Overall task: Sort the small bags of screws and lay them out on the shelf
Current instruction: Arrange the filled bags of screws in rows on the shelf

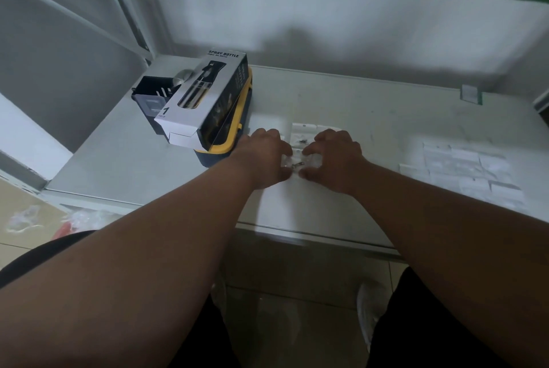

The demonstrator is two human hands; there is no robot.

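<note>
Both my hands reach over the pale shelf (326, 213) and meet at its middle. My left hand (264, 156) and my right hand (335, 159) each pinch a side of one small clear bag of screws (297, 165), which lies low over the shelf between their fingertips. Just behind it a short column of small bags (300, 132) lies flat on the shelf, one with dark screws showing. Further right, a patch of several small white-labelled bags (466, 171) is laid out in rows.
A spray bottle box (205, 100) lies tilted on a yellow and dark blue case (225, 147) left of my hands, with a black holder (151, 94) behind it. The shelf's front edge runs below my forearms. Cardboard and plastic wrap (23, 219) lie on the floor at left.
</note>
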